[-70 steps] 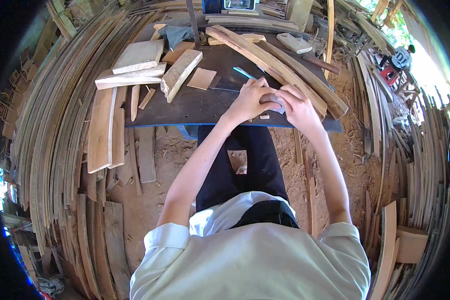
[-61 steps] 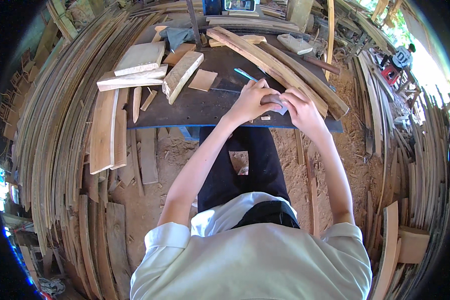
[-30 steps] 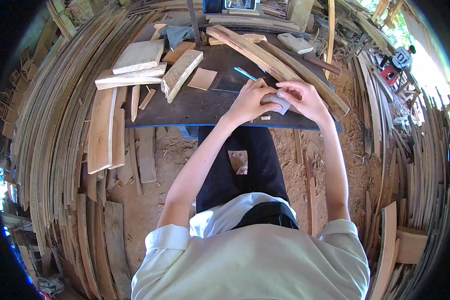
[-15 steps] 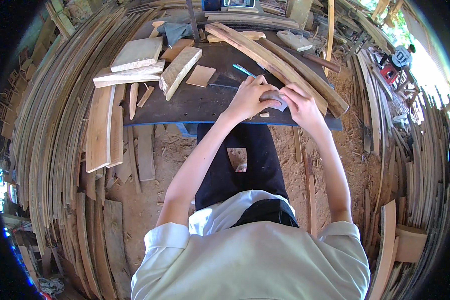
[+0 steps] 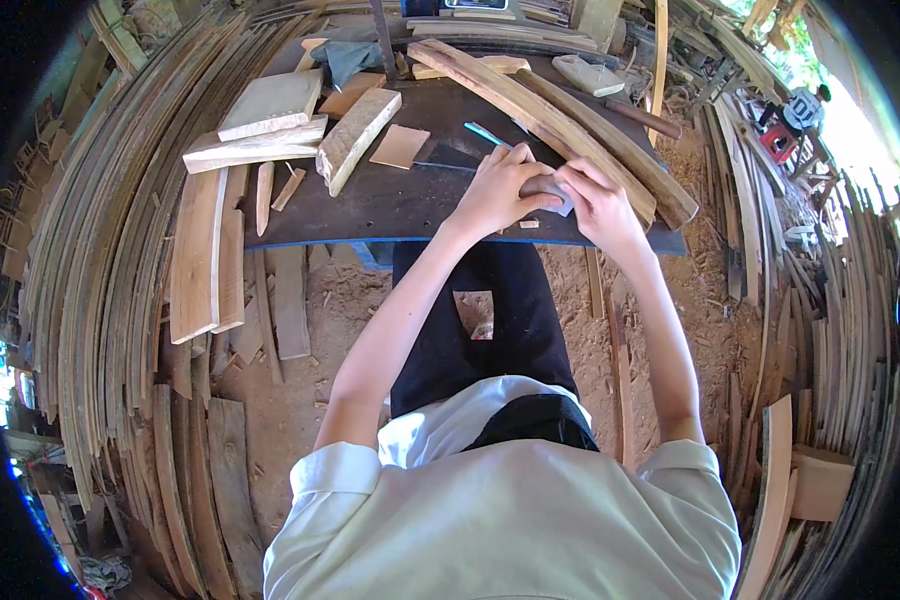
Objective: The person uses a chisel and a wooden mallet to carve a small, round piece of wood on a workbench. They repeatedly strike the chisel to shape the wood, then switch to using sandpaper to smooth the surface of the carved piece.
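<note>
My left hand (image 5: 495, 195) is closed around a small grey piece (image 5: 552, 198) with a flat, paler lower part; I cannot tell what it is. The fingers of my right hand (image 5: 595, 205) pinch the same piece from the right side. Both hands are at the near part of the dark workbench (image 5: 340, 220), just left of two long timber pieces (image 5: 510, 100). A thin light-blue tool (image 5: 482, 133) lies beyond my left hand, near a tan square (image 5: 400, 147). A small wood chip (image 5: 529, 225) sits below my hands near the bench edge.
Short boards (image 5: 360, 140) lie on the bench's left, with longer planks (image 5: 195, 255) jutting over its front edge. Tall stacks of strips (image 5: 100, 250) flank me on both sides. A person (image 5: 803, 112) is at a red stool (image 5: 775, 142) at far right. A device (image 5: 475, 5) stands at the back.
My right fingers have shifted on the grey piece, drawing in and out slightly, while both hands keep hold. The whole view has moved slightly, with the bench now higher in the picture.
</note>
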The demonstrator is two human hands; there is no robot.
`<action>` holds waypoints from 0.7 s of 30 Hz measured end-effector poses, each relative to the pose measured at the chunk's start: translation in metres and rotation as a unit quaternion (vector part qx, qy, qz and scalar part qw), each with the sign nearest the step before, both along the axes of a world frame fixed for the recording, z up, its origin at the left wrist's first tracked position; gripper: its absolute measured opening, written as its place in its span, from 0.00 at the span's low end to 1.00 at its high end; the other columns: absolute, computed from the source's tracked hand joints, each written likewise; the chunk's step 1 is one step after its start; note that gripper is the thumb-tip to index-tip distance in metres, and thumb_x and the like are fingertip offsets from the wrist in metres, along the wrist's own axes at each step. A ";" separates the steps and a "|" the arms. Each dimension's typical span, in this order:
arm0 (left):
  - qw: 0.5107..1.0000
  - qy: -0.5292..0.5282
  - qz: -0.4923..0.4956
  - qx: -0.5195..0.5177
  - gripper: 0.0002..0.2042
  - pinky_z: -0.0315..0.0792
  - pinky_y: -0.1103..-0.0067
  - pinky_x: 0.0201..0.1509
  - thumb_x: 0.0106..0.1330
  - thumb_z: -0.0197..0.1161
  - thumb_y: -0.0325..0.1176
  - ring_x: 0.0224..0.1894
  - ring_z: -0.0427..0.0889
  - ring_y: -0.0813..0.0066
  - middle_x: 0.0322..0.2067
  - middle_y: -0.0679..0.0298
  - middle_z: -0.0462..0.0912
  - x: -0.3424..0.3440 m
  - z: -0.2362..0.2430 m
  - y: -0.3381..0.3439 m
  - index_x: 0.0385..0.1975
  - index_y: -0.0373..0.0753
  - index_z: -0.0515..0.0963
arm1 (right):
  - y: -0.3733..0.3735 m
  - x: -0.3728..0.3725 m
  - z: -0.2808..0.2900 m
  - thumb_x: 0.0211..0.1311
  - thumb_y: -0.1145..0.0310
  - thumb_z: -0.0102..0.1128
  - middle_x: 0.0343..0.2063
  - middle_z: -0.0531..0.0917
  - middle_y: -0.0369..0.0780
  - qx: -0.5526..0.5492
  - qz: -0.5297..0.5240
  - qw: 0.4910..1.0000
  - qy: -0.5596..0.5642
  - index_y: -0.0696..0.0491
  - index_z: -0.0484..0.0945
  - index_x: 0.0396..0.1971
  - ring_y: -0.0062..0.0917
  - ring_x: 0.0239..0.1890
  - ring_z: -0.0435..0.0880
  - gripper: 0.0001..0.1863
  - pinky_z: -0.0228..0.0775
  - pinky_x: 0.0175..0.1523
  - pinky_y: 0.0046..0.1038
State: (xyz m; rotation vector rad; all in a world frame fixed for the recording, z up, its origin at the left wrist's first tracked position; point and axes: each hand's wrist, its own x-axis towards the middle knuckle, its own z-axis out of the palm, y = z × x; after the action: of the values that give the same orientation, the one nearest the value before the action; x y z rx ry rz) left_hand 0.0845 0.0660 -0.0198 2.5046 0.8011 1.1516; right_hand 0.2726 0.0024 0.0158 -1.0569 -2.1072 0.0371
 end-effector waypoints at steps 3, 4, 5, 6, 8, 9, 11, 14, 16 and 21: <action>1.000 0.026 0.002 -0.014 0.22 0.68 0.66 0.53 0.54 0.72 0.46 0.45 0.72 0.58 0.36 0.61 0.74 0.004 0.003 0.000 0.45 0.41 0.82 | 0.017 -0.002 -0.008 0.59 0.81 0.57 0.39 0.77 0.44 0.010 -0.005 1.000 0.025 0.59 0.77 0.41 0.44 0.39 0.80 0.10 0.73 0.42 0.38; 1.000 0.021 0.001 -0.009 0.22 0.68 0.66 0.53 0.54 0.72 0.46 0.45 0.72 0.58 0.36 0.61 0.74 0.002 0.001 0.001 0.45 0.41 0.82 | 0.016 -0.004 -0.007 0.59 0.82 0.56 0.38 0.77 0.45 0.017 0.000 1.000 0.019 0.59 0.77 0.40 0.44 0.39 0.80 0.09 0.73 0.42 0.38; 1.000 0.016 0.000 -0.004 0.22 0.68 0.66 0.53 0.54 0.72 0.46 0.44 0.72 0.58 0.36 0.61 0.74 0.001 -0.001 0.002 0.45 0.41 0.82 | 0.012 -0.003 -0.003 0.59 0.82 0.56 0.38 0.77 0.45 0.023 0.004 1.000 0.013 0.59 0.77 0.40 0.44 0.39 0.80 0.09 0.73 0.42 0.38; 1.000 0.011 -0.002 0.001 0.22 0.68 0.66 0.53 0.54 0.72 0.46 0.44 0.72 0.58 0.35 0.61 0.74 -0.001 -0.003 0.003 0.45 0.41 0.82 | 0.010 -0.002 -0.001 0.59 0.82 0.56 0.37 0.77 0.45 0.029 0.008 1.000 0.007 0.59 0.77 0.40 0.44 0.39 0.80 0.09 0.73 0.42 0.38; 1.000 0.001 -0.007 0.013 0.21 0.68 0.65 0.53 0.54 0.72 0.47 0.43 0.72 0.58 0.35 0.61 0.73 0.000 -0.002 0.002 0.44 0.42 0.82 | 0.006 0.009 -0.001 0.59 0.82 0.56 0.36 0.78 0.45 0.013 0.005 1.000 0.024 0.60 0.78 0.39 0.43 0.38 0.80 0.08 0.72 0.42 0.37; 1.000 -0.005 -0.009 0.018 0.21 0.68 0.65 0.53 0.54 0.72 0.47 0.43 0.72 0.58 0.34 0.61 0.73 -0.001 -0.002 0.002 0.43 0.42 0.82 | 0.005 0.011 0.000 0.60 0.82 0.57 0.36 0.78 0.45 0.005 0.004 0.999 0.033 0.60 0.78 0.38 0.43 0.38 0.80 0.07 0.72 0.42 0.37; 1.000 0.003 -0.011 -0.002 0.20 0.68 0.65 0.52 0.54 0.73 0.47 0.43 0.73 0.58 0.34 0.61 0.73 0.001 0.000 0.001 0.43 0.42 0.82 | 0.006 0.004 0.001 0.60 0.82 0.57 0.35 0.78 0.45 -0.009 0.014 0.999 0.050 0.60 0.78 0.38 0.42 0.37 0.80 0.07 0.72 0.41 0.37; 1.000 0.016 -0.005 -0.007 0.20 0.67 0.66 0.52 0.54 0.73 0.46 0.43 0.73 0.59 0.33 0.62 0.73 0.000 0.000 0.005 0.43 0.41 0.82 | 0.015 -0.006 -0.001 0.60 0.82 0.57 0.35 0.78 0.45 0.007 0.032 0.998 0.044 0.60 0.79 0.39 0.41 0.35 0.80 0.08 0.72 0.40 0.37; 1.000 0.002 -0.011 -0.004 0.20 0.67 0.66 0.52 0.54 0.73 0.46 0.43 0.72 0.59 0.33 0.62 0.73 -0.001 -0.001 0.003 0.42 0.41 0.82 | 0.014 -0.001 -0.002 0.60 0.82 0.57 0.35 0.78 0.45 0.013 0.042 0.999 0.026 0.60 0.79 0.39 0.40 0.35 0.81 0.08 0.72 0.40 0.36; 1.000 0.007 -0.011 -0.024 0.21 0.67 0.66 0.52 0.54 0.73 0.46 0.43 0.72 0.60 0.33 0.62 0.73 -0.002 0.006 -0.002 0.43 0.41 0.82 | 0.003 0.006 -0.001 0.59 0.82 0.59 0.33 0.76 0.44 0.018 0.024 0.999 0.030 0.60 0.79 0.39 0.40 0.34 0.79 0.09 0.70 0.39 0.37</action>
State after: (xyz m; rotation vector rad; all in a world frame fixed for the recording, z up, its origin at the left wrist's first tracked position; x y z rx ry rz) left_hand 0.0829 0.0637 -0.0142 2.4789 0.7937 1.0973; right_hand 0.2787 0.0058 0.0149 -0.9724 -2.0710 0.0537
